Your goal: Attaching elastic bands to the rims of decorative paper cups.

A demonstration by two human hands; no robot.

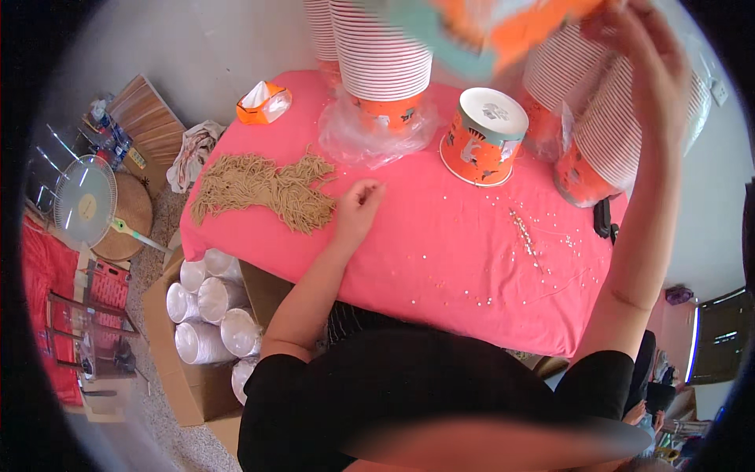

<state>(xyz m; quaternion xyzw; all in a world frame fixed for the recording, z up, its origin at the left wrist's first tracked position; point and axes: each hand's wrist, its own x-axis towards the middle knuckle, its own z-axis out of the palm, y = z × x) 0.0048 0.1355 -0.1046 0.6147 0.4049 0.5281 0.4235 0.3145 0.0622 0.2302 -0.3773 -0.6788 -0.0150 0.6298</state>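
My right hand (pixel 651 43) is raised at the top right, its fingers closed on the edge of a blurred orange and green paper bucket (pixel 523 35), which is partly cut off by the frame. Resting low over the pink cloth, my left hand (pixel 362 206) has curled fingers and shows nothing in them. Just left of it lies a loose bundle of tan strings (pixel 263 189). An orange printed paper bucket (pixel 484 145) stands upside down on the table, its white base facing up.
Tall stacks of nested buckets (pixel 383 59) and bagged stacks (pixel 605 149) line the far side of the pink-covered table (pixel 377 259). A tissue pack (pixel 263 104) sits far left. Tiny white bits (pixel 525 236) are scattered at right. A carton (pixel 193 393) of wrapped white cups stands below left.
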